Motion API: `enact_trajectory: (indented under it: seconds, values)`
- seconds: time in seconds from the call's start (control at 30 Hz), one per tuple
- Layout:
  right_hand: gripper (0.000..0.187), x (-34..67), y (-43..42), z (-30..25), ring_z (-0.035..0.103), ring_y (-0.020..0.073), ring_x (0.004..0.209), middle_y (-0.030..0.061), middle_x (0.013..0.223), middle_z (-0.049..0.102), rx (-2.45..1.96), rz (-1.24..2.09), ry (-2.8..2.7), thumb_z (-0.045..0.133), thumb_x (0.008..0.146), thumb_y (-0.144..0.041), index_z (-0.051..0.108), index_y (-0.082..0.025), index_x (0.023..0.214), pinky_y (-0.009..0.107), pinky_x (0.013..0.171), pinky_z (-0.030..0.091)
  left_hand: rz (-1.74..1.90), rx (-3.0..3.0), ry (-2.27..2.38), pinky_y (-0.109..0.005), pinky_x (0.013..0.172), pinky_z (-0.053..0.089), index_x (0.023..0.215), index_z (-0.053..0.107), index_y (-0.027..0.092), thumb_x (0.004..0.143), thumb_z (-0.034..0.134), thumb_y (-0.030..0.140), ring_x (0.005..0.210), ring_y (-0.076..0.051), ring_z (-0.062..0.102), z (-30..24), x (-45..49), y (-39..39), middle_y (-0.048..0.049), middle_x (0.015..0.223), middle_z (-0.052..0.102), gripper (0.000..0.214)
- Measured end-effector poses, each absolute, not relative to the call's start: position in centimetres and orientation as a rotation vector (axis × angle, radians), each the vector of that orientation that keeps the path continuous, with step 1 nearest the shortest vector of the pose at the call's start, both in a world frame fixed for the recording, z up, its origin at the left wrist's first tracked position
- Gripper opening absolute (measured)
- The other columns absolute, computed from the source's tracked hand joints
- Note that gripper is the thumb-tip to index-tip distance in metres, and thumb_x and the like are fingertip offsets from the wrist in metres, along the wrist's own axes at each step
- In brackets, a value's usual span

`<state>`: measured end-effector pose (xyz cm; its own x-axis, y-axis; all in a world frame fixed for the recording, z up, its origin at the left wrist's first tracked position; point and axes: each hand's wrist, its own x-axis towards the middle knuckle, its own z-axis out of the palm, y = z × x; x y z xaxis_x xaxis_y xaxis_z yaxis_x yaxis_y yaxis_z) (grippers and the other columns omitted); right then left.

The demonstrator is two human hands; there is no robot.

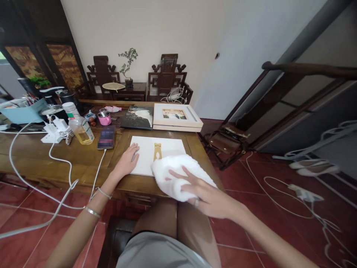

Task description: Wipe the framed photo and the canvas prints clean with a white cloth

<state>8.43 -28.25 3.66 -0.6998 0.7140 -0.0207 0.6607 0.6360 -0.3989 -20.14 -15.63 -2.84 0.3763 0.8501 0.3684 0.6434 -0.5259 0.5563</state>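
Note:
A flat white panel (143,152) with a tan bear-like figure lies on the wooden table in front of me. My left hand (129,158) rests on its left edge, fingers stretched out and lying flat. Bunched in my right hand (198,190) is a fluffy white cloth (173,175), pressed over the panel's lower right part. The cloth hides that corner and hangs past the table's front edge.
Behind the panel lie a dark photo album (136,117) and a pale framed box (178,117). To the left are a charging phone (106,137), a bottle (80,126), a pink cup (104,118) and a power strip (52,134) with trailing cables. A brown bag (225,141) sits at right.

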Motion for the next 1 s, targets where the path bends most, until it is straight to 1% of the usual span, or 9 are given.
enact_trajectory:
  seconds: [0.1, 0.17, 0.27, 0.37, 0.47, 0.67, 0.77, 0.87, 1.0]
  values:
    - [0.026, 10.4, -26.4, 3.0, 0.026, 0.0284, 0.140, 0.0033, 0.143, 0.047, -1.293, 0.673, -2.603, 0.045, 0.082, -0.020, 0.066, -0.023, 0.097, 0.050, 0.108, 0.031, 0.898, 2.332, 1.297, -0.045, 0.114, 0.029, 0.120, 0.057, 0.008, 0.091, 0.040, 0.029, 0.136, -0.026, 0.038, -2.9, -20.2, -15.5, -0.0187, 0.139, 0.049, 0.039]
    - [0.031, 11.2, -23.7, 2.0, 0.028, 0.0300, 0.139, 0.0058, 0.138, 0.053, -1.433, 0.655, -2.478, 0.044, 0.085, -0.025, 0.065, -0.022, 0.107, 0.049, 0.106, 0.034, 0.895, 2.340, 1.288, -0.045, 0.114, 0.029, 0.119, 0.057, 0.006, 0.091, 0.040, 0.029, 0.136, -0.026, 0.037, -3.0, -20.3, -15.4, -0.0204, 0.138, 0.049, 0.040]
    - [0.039, 10.7, -19.0, 1.1, 0.026, 0.0328, 0.139, 0.0081, 0.138, 0.052, -1.616, 0.553, -2.285, 0.042, 0.088, -0.031, 0.060, -0.020, 0.120, 0.050, 0.106, 0.031, 0.898, 2.347, 1.277, -0.046, 0.114, 0.029, 0.118, 0.057, 0.008, 0.090, 0.040, 0.029, 0.136, -0.026, 0.038, -3.1, -20.4, -15.3, -0.0195, 0.138, 0.050, 0.039]
    - [0.041, 8.3, -15.2, 1.3, 0.035, 0.0348, 0.134, 0.0100, 0.135, 0.055, -1.691, 0.438, -2.141, 0.037, 0.091, -0.031, 0.058, -0.019, 0.123, 0.054, 0.108, 0.026, 0.903, 2.345, 1.274, -0.047, 0.113, 0.030, 0.118, 0.058, 0.008, 0.091, 0.040, 0.029, 0.135, -0.026, 0.039, -3.1, -20.5, -15.2, -0.0192, 0.137, 0.051, 0.038]
    - [0.040, 5.1, -13.9, 1.7, 0.041, 0.0351, 0.130, 0.0131, 0.130, 0.058, -1.667, 0.384, -2.113, 0.031, 0.092, -0.024, 0.057, -0.016, 0.122, 0.061, 0.107, 0.020, 0.909, 2.342, 1.277, -0.046, 0.113, 0.030, 0.117, 0.058, 0.009, 0.091, 0.041, 0.030, 0.135, -0.025, 0.040, -3.0, -20.5, -15.2, -0.0189, 0.137, 0.051, 0.038]
    - [0.039, 0.9, -20.4, 1.6, 0.020, 0.0330, 0.141, 0.0161, 0.135, 0.052, -1.237, 0.395, -2.498, 0.038, 0.085, -0.013, 0.056, -0.013, 0.120, 0.065, 0.107, 0.015, 0.920, 2.341, 1.286, -0.048, 0.113, 0.030, 0.119, 0.058, 0.012, 0.090, 0.042, 0.027, 0.135, -0.026, 0.040, -3.1, -20.6, -15.1, -0.0161, 0.138, 0.051, 0.037]
    - [0.040, 1.1, -25.1, 2.1, 0.014, 0.0302, 0.143, 0.0145, 0.143, 0.044, -1.043, 0.447, -2.633, 0.043, 0.074, -0.007, 0.060, -0.014, 0.110, 0.063, 0.110, 0.011, 0.903, 2.353, 1.264, -0.049, 0.113, 0.030, 0.120, 0.057, 0.012, 0.089, 0.041, 0.025, 0.135, -0.026, 0.039, -3.2, -20.6, -15.1, -0.0156, 0.139, 0.050, 0.037]
    - [0.040, 2.2, -27.7, 2.8, 0.015, 0.0272, 0.143, 0.0114, 0.145, 0.043, -0.968, 0.492, -2.704, 0.045, 0.067, -0.004, 0.062, -0.017, 0.100, 0.058, 0.113, 0.010, 0.896, 2.356, 1.262, -0.049, 0.113, 0.030, 0.121, 0.056, 0.011, 0.090, 0.040, 0.027, 0.136, -0.026, 0.038, -3.2, -20.5, -15.1, -0.0163, 0.139, 0.050, 0.038]
    - [0.039, 4.0, -26.6, 3.0, 0.028, 0.0263, 0.139, 0.0143, 0.139, 0.050, -1.053, 0.421, -2.669, 0.042, 0.075, -0.006, 0.061, -0.015, 0.108, 0.052, 0.113, 0.020, 0.889, 2.362, 1.286, -0.047, 0.114, 0.029, 0.121, 0.056, 0.010, 0.092, 0.040, 0.029, 0.136, -0.026, 0.038, -3.0, -20.3, -15.4, -0.0175, 0.139, 0.049, 0.038]
